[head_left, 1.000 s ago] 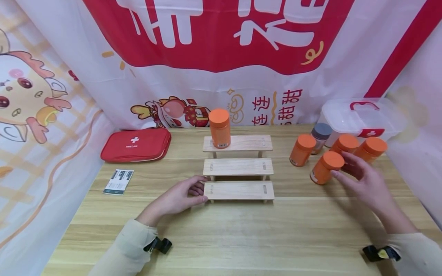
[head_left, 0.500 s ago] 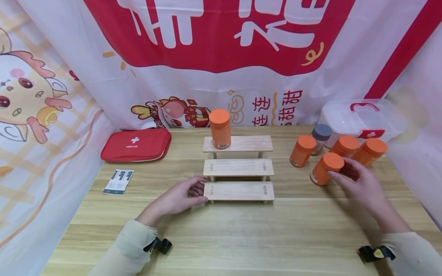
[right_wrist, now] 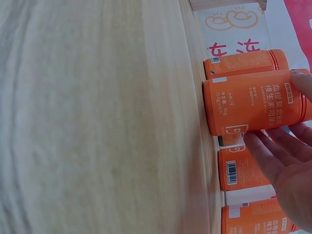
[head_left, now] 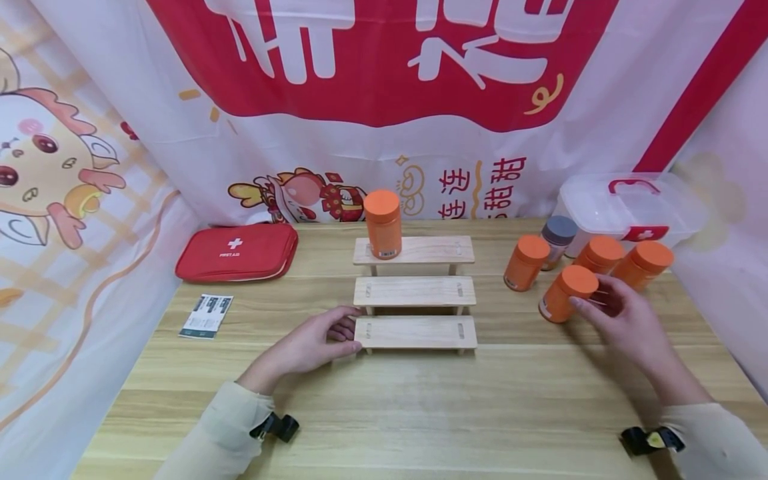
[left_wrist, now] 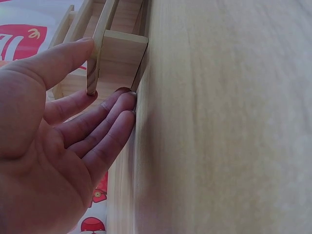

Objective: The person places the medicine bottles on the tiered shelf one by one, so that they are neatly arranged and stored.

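My left hand (head_left: 312, 341) is at the left end of a small three-step wooden shelf (head_left: 415, 332). In the left wrist view, its thumb and index finger pinch the edge of the lowest board (left_wrist: 95, 63), while the other fingers touch the table below. My right hand (head_left: 624, 320) holds an upright orange bottle (head_left: 565, 295) by its right side, thumb near the cap in the right wrist view. The bottle's base appears to rest on the table. A second orange bottle (head_left: 384, 227) stands on the left of the top step.
Beside the held bottle stand more orange bottles (head_left: 525, 263) and a grey-capped bottle (head_left: 558, 241). Behind them is a clear first-aid box (head_left: 630, 203). A red first-aid pouch (head_left: 236, 253) and a printed packet (head_left: 206, 316) lie at the left. A printed cloth (head_left: 384, 80) hangs behind the table.
My right hand has shifted slightly left and closer around the orange bottle, which has barely moved. The left hand stays at the shelf.
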The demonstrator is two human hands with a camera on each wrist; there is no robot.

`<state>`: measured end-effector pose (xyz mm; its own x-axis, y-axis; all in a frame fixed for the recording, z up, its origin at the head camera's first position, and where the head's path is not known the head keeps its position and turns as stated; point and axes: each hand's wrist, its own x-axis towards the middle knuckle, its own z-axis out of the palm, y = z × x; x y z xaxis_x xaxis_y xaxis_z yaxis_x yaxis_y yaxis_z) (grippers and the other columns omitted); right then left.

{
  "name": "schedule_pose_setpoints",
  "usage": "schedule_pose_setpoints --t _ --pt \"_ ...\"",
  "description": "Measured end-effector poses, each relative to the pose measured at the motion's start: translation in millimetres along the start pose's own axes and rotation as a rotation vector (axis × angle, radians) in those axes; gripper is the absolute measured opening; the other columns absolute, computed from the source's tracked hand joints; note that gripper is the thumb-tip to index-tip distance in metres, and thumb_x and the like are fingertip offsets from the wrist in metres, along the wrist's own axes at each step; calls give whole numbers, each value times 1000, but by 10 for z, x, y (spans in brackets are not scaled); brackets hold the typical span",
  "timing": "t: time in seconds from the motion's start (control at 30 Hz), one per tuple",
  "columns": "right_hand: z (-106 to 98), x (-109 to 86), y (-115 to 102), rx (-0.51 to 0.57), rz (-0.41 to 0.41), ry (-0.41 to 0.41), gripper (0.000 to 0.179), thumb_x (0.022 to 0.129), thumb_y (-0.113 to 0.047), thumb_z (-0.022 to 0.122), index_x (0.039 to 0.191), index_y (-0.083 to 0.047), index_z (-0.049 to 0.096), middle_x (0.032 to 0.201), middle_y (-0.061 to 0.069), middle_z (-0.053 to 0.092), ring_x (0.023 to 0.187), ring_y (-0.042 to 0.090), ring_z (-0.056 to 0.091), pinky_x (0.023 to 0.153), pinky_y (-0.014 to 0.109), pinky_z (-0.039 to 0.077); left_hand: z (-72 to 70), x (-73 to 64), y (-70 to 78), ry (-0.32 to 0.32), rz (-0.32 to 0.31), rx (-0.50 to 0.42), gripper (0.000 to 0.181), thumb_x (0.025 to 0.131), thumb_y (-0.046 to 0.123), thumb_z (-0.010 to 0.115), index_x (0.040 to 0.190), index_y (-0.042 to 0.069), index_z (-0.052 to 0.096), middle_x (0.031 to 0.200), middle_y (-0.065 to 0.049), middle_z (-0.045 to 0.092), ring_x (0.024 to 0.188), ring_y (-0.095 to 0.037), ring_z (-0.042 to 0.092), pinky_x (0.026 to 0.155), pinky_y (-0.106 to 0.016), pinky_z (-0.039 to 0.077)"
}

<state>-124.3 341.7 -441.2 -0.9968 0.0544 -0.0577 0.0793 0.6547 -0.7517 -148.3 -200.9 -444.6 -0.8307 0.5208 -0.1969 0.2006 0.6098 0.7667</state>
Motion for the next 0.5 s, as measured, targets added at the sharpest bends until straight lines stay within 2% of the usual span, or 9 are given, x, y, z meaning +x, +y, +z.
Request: schedule_pose_setpoints --t 0.17,0.5 --pt "6 -1 -3 5 10 -5 82 106 -52 65 165 -5 36 154 30 52 133 46 54 78 1 45 -1 -2 9 5 -20 -7 57 101 32 78 149 10 56 125 -3 72 115 -17 69 103 -39 58" --pt "36 -19 -21 12 8 21 84 106 -51 66 165 -1 34 153 32 51 132 48 54 77 -1 44 1 3 -5 5 -7 -10 57 101 31 78 148 7 56 125 -6 72 116 -20 69 105 -45 58"
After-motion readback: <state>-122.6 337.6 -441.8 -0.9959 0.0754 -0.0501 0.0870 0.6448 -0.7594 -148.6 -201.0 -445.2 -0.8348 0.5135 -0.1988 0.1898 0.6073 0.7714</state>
